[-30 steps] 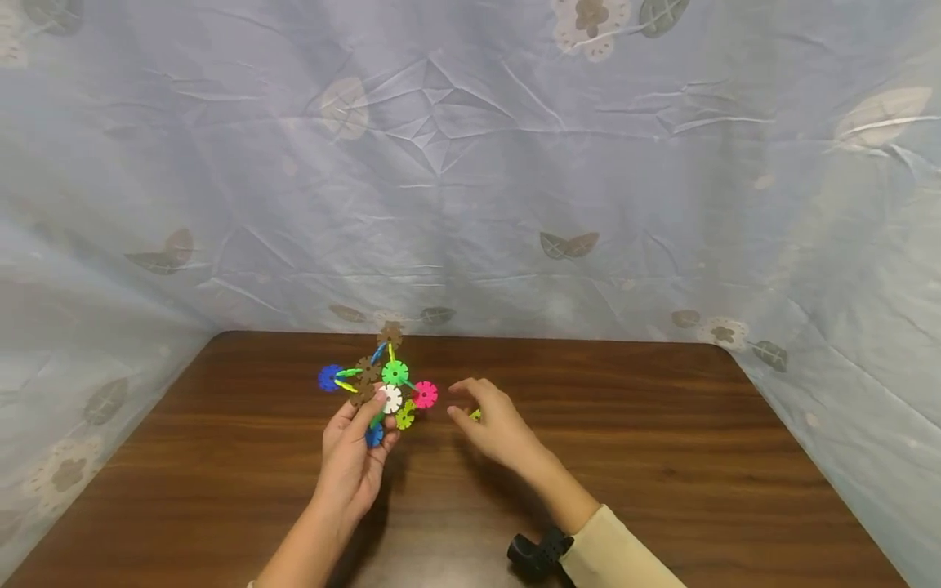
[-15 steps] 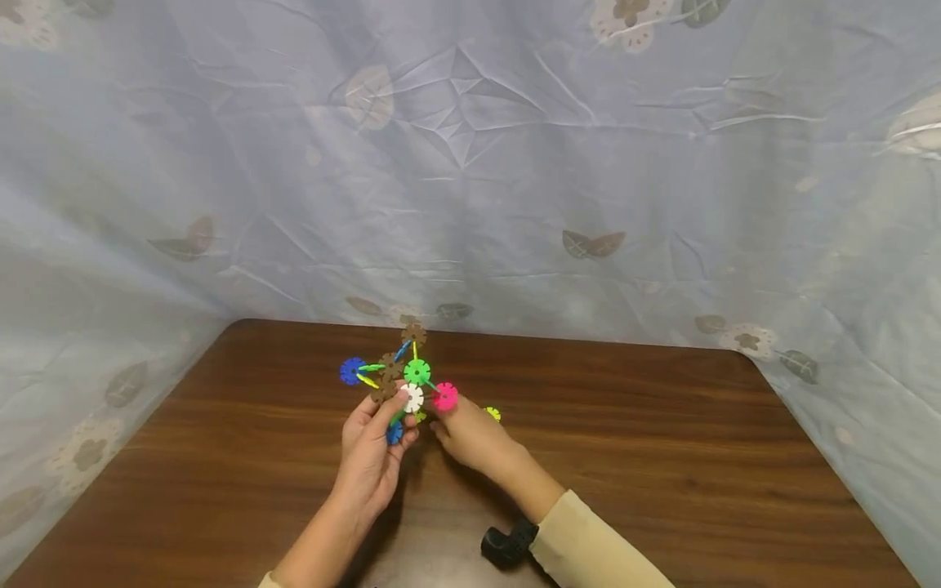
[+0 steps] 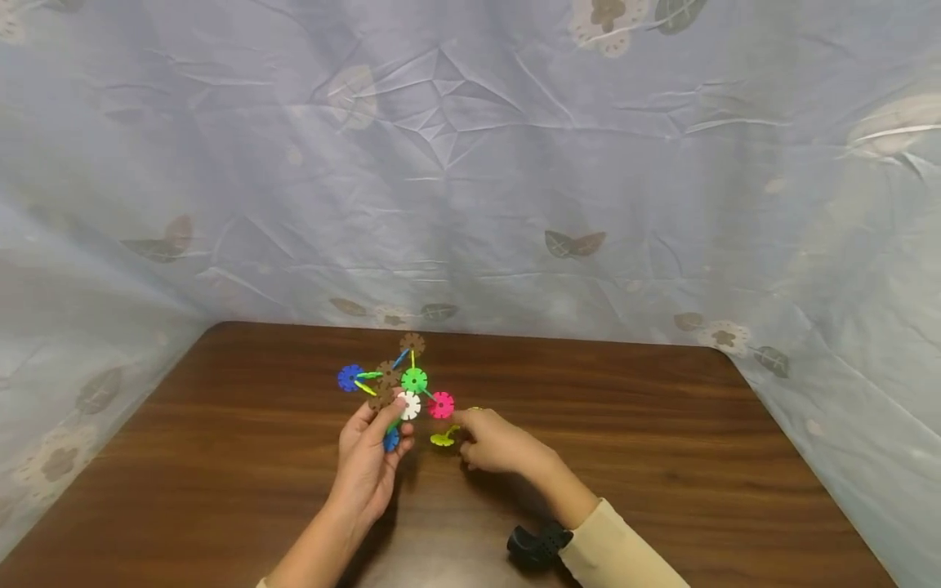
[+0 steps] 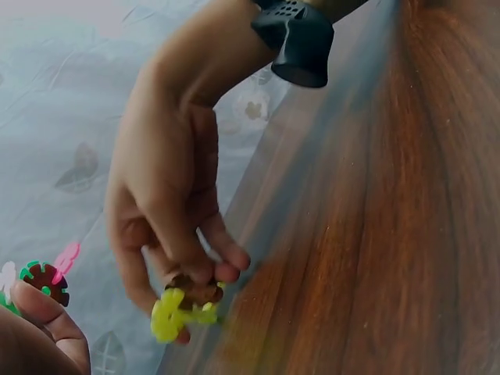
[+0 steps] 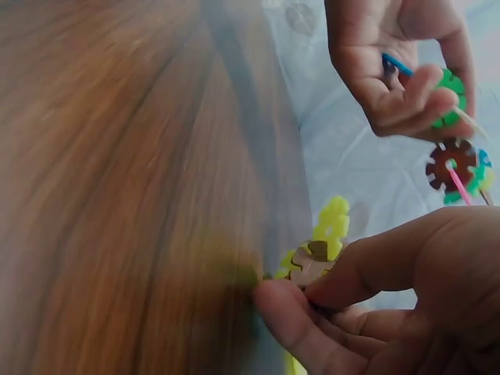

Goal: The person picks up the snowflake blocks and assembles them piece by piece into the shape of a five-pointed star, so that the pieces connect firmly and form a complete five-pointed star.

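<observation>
My left hand point(image 3: 366, 457) grips a linked cluster of notched plastic snowflake discs above the table, its thumb on the white disc point(image 3: 412, 407). Around that show a bright green disc point(image 3: 414, 380), a pink disc point(image 3: 442, 405), a blue disc point(image 3: 350, 377) and several brown ones. To the right, my right hand point(image 3: 503, 443) pinches a separate small piece between thumb and fingers. That piece joins a brown disc point(image 5: 311, 269) with yellow discs point(image 5: 332, 223). Its yellow front disc point(image 3: 442, 440) is apart from the cluster.
A wood-grain table point(image 3: 662, 457) lies under both hands. Behind my right hand, a bit of another yellow disc point(image 3: 476, 408) peeks out. Patterned grey fabric point(image 3: 470, 204) hangs behind and at the sides. A black wrist camera point(image 3: 537, 545) sits on the right wrist.
My right hand reached left beside the cluster, then drew back right, now pinching the yellow-and-brown piece whose yellow disc was by the left hand. The left hand keeps its hold.
</observation>
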### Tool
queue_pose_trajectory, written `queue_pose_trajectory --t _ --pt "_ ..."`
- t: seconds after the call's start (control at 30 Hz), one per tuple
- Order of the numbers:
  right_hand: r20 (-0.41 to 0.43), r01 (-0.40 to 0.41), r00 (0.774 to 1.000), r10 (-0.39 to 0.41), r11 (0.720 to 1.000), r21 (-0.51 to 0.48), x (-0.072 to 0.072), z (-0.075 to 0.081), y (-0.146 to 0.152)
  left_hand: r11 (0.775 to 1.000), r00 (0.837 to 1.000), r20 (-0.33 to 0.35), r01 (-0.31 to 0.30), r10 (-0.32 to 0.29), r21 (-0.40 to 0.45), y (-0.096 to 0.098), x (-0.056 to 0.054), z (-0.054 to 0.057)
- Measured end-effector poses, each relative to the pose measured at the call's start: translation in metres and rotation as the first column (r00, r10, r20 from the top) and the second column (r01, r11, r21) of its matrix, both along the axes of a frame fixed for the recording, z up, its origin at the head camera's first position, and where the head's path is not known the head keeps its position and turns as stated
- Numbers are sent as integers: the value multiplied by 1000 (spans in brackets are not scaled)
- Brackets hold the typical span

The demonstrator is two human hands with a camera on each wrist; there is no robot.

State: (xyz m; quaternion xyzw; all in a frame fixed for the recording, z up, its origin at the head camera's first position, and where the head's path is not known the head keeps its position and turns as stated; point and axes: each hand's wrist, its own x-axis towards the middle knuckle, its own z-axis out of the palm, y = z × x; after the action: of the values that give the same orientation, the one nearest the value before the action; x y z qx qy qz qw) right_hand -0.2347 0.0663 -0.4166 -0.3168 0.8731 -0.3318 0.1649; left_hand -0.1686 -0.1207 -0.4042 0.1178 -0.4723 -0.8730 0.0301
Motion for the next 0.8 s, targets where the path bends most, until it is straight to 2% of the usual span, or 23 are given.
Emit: queue_pose_trajectory --t 0.1,0.2,0.27,0.4,0.47,0.53,0.67,0.73,0.8 --pt "76 26 997 -22 998 -57 2 -1 15 1000 1000 3 8 -8 -8 2 0 0" --pt "173 80 983 -52 985 -154 5 -2 30 1000 1000 11 17 -17 -14 6 0 -2" --pt "245 130 967 -71 963 -236 7 -3 38 1000 1000 19 18 -18 -14 8 0 -3" --pt "338 236 935 -106 898 -372 14 -2 48 1000 999 28 21 -20 -16 16 -1 -6" --pt "340 267 932 -126 872 -410 17 0 52 1000 999 31 20 -19 -21 20 -2 -7" --pt "325 281 935 -144 859 -427 21 4 55 1000 999 30 17 -16 -23 24 -2 -8" --pt "267 297 944 -195 856 -423 29 10 63 1000 1000 11 7 -7 -10 31 -4 -9" --pt "240 315 942 -233 858 -406 32 13 67 1000 1000 -3 7 -7 4 35 -5 -10" --pt "239 335 937 -254 847 -412 33 13 70 1000 1000 -12 9 -9 16 38 -5 -11"
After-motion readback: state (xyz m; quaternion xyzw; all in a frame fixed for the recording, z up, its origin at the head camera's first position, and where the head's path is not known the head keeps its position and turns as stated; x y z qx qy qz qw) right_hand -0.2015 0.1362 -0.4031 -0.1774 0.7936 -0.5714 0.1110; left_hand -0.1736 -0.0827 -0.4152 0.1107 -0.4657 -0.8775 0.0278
